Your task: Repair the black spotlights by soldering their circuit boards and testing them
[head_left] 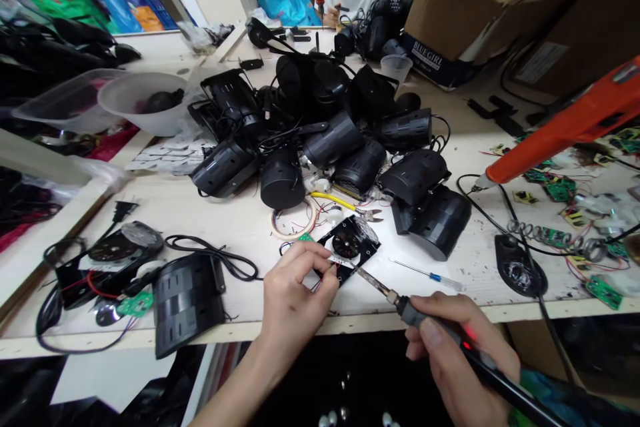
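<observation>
In my right hand point(463, 350) is a soldering iron point(415, 313) with a lit red light, its tip pointing left at a black square plate point(367, 257). The plate carries a round motor-like part point(346, 241) and lies at the front of the bench. My left hand point(297, 287) is closed in a pinch at the plate's near left edge, beside a small white strip and thin wires; what lies between its fingertips is too small to make out. Close by are a blue-ended screwdriver point(425, 272), yellow-handled cutters point(345, 202) and a roll of tape point(293, 219).
Several black lamp housings point(330, 140) with cables are heaped mid-bench. An opened unit point(117, 247) and a housing point(187, 303) lie left. An orange power screwdriver point(565, 127) hangs right, above circuit boards point(560, 188). A spring stand point(555, 235) is below it. Another person sits opposite.
</observation>
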`<state>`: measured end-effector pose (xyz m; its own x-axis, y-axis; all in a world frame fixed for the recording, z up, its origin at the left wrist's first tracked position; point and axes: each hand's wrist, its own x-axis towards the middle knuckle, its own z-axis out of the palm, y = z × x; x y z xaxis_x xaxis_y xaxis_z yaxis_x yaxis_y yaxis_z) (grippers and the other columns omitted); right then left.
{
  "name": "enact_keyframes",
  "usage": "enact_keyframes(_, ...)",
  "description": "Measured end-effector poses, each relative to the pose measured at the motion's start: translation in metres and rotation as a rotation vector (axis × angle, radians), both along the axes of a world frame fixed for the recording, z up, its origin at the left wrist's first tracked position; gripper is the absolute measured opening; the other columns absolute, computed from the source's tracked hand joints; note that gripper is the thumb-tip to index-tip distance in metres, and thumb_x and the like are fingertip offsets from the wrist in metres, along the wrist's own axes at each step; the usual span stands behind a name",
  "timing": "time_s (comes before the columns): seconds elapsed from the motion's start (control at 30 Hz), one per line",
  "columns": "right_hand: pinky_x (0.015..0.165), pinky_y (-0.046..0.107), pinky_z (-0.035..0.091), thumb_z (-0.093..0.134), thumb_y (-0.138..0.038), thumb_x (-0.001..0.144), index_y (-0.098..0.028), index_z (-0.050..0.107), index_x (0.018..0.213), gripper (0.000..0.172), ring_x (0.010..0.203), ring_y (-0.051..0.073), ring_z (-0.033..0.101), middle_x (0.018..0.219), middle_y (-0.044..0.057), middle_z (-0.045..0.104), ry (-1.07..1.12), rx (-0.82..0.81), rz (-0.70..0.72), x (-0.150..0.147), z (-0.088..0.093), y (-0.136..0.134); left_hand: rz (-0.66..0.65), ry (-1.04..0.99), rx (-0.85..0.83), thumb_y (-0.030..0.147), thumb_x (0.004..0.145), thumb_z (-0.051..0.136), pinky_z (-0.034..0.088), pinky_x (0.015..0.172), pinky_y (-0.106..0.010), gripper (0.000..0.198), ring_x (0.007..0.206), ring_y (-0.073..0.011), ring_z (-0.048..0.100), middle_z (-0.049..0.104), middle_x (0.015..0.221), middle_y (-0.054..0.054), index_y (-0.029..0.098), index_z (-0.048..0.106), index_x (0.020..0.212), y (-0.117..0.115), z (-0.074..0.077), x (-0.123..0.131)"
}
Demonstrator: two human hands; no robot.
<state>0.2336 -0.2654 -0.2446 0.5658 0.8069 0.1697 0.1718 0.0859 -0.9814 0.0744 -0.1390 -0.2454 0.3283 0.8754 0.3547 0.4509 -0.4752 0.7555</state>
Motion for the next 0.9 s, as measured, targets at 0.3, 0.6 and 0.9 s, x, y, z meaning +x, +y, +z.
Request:
enact_keyframes(0.3, 0.045, 0.020, 0.047, 0.065, -0.034, 0.090, -0.023, 0.071, 0.095, 0.014, 0.049, 0.011, 0.059, 0.063, -0.001, 0.065, 0.037, -0.051, -0.048, -0.013, 0.007, 0.002, -0.146, 0.025, 0.026, 0.012, 0.088, 0.056, 0.052, 0.074, -0.020, 0.017, 0.082, -0.0124, 0.066, 0.069, 0.088, -0.005, 0.016, 0.068, 0.078, 0.004, 0.003, -0.011)
enact_keyframes(0.6, 0.045, 0.023, 0.046, 0.064, -0.036, 0.090, -0.022, 0.070, 0.093, 0.016, 0.048, 0.012, 0.058, 0.066, 0.000, 0.064, 0.000, -0.073, -0.009, -0.011, 0.009, 0.009, -0.201, 0.093, 0.015, 0.010, 0.088, 0.054, 0.052, 0.070, -0.019, 0.018, 0.075, -0.0117, 0.063, 0.064, 0.083, -0.004, 0.017, 0.064, 0.074, 0.008, 0.008, -0.007)
enact_keyframes(0.9, 0.047, 0.023, 0.047, 0.064, -0.039, 0.089, -0.022, 0.071, 0.091, 0.018, 0.049, 0.012, 0.057, 0.067, 0.000, 0.065, -0.060, -0.127, -0.006, -0.006, 0.008, 0.006, -0.177, 0.122, -0.021, 0.010, 0.085, 0.053, 0.052, 0.067, -0.020, 0.019, 0.071, -0.0115, 0.061, 0.061, 0.083, -0.003, 0.018, 0.063, 0.071, 0.009, 0.007, -0.006)
